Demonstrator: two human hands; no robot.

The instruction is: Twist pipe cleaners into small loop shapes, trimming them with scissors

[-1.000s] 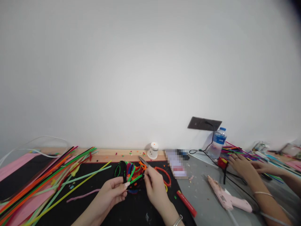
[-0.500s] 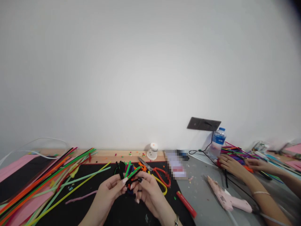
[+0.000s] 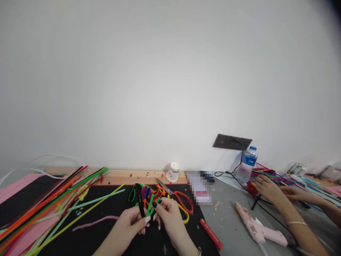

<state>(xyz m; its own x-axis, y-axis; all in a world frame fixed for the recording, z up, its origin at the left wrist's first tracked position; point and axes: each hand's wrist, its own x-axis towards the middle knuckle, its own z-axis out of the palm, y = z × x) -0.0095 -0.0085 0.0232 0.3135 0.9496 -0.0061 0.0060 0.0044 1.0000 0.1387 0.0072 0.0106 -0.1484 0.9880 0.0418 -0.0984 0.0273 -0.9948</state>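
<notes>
Green pipe cleaners (image 3: 150, 204) and black pipe cleaners (image 3: 140, 205) stand up between my two hands above the black mat (image 3: 96, 199). My left hand (image 3: 133, 220) pinches their lower ends between thumb and fingers. My right hand (image 3: 168, 212) is closed on a green pipe cleaner close by, its thumb and forefinger pressed together. Just behind my fingers lies a pile of twisted pipe cleaner pieces (image 3: 146, 192) in purple, orange and green, partly hidden by the hands. Scissors (image 3: 181, 197) with red handles lie to the right of the pile.
Long coloured pipe cleaners (image 3: 61, 199) spread over the left side. A paper cup (image 3: 173, 172) stands by the wall. Rightward are a blurred phone (image 3: 198, 188), a red stick-like tool (image 3: 211, 234), a pink glue gun (image 3: 257, 225), a bottle (image 3: 246, 165) and a co-worker's hands (image 3: 269, 188).
Both hands have shifted slightly lower and turned, so the green and black pipe cleaners stand more upright. More of the colourful pile shows behind them. The co-worker's hands have moved a little.
</notes>
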